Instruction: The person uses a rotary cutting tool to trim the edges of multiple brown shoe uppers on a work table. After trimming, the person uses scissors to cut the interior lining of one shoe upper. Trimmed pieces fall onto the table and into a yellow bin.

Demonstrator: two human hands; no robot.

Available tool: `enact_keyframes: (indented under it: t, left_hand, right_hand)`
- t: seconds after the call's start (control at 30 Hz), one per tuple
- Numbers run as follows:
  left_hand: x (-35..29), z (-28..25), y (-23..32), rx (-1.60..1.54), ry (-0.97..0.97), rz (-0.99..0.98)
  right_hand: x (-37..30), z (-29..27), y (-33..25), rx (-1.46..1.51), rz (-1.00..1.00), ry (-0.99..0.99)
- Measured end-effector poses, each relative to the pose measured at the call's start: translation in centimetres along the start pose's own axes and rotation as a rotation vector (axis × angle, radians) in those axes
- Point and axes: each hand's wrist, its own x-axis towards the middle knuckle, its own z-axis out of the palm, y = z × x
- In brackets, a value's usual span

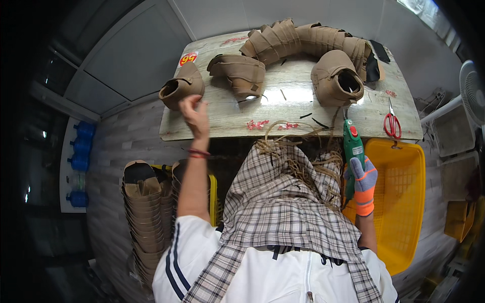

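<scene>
At the table's left side, my bare left hand [194, 118] is beside a brown shoe upper [174, 91]. Its fingers are loosely bent, thumb apart, and overlap the upper's near edge; I cannot tell whether they touch it. My right hand [364, 184], in a grey and orange glove, grips a green handheld electric tool [355, 146] with a red button. The tool's narrow metal tip points away from me, just below another brown upper [331, 76] with a dark opening. A third upper [245, 73] lies on its side between these two.
A curved row of nested uppers [298, 40] lies along the table's [222, 121] far edge. Red-handled scissors [392, 125] rest at the right. A yellow basket [417, 202] stands beside my right arm, stacked uppers [144, 222] at my left. Cords lie over my checked apron [283, 217].
</scene>
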Motion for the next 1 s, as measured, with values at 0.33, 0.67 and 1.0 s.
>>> enact_keyframes:
  t: [0.33,0.67,1.0]
  left_hand:
    - [-1.8,16.4,6.6,-0.835,0.210,-1.316]
    - [2.0,8.1,7.9,-0.943,-0.254,-0.253]
    - [6.5,-7.9,7.1,-2.034,-0.618,-0.833]
  right_hand:
    - [-0.8,0.9,0.0,0.047,0.029,-0.015]
    - [-0.4,0.8,0.5,0.009,0.026,-0.034]
    - [1.3,2.2,-0.4,-0.288,-0.298,-0.019]
